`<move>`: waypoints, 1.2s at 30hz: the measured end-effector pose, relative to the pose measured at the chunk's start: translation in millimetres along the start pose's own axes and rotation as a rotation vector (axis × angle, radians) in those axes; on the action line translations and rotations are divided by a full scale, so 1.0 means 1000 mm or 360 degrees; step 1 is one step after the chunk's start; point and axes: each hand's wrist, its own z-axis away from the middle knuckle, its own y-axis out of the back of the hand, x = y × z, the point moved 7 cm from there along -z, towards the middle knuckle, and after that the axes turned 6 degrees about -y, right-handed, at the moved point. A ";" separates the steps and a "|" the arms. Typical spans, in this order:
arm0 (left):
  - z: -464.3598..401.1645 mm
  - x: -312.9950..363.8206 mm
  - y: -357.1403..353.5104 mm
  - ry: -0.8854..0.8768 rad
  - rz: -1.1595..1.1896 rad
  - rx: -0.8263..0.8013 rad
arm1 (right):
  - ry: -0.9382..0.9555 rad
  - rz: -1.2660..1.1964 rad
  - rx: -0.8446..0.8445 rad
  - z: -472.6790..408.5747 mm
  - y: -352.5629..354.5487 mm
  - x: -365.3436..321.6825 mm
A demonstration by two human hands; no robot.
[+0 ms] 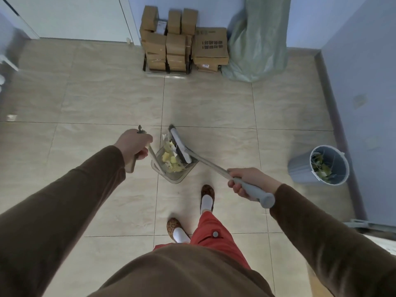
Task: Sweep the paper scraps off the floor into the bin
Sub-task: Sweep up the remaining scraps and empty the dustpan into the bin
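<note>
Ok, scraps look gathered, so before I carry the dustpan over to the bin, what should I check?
1. Left hand gripping the dustpan handle: ok.
2. Paper scraps sitting inside the dustpan: ok.
3. Broom head holding the scraps in, right hand on the broom handle: ok.
4. Floor path to the bin free of obstacles: ok.
5. Room left in the bin, already partly filled: ok.
6. Stray scraps hidden behind the dustpan: cannot tell.
</note>
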 end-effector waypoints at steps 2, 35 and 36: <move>0.003 -0.010 0.004 0.0023 0.0029 0.0001 | 0.0025 -0.0080 -0.0024 0.018 0.004 0.004; 0.016 -0.082 0.047 0.0363 0.0339 0.0084 | 0.0382 0.1446 0.0313 0.017 0.012 -0.035; 0.017 -0.086 0.046 0.0381 0.0346 0.0058 | 0.0413 0.1436 0.0346 0.007 0.002 -0.038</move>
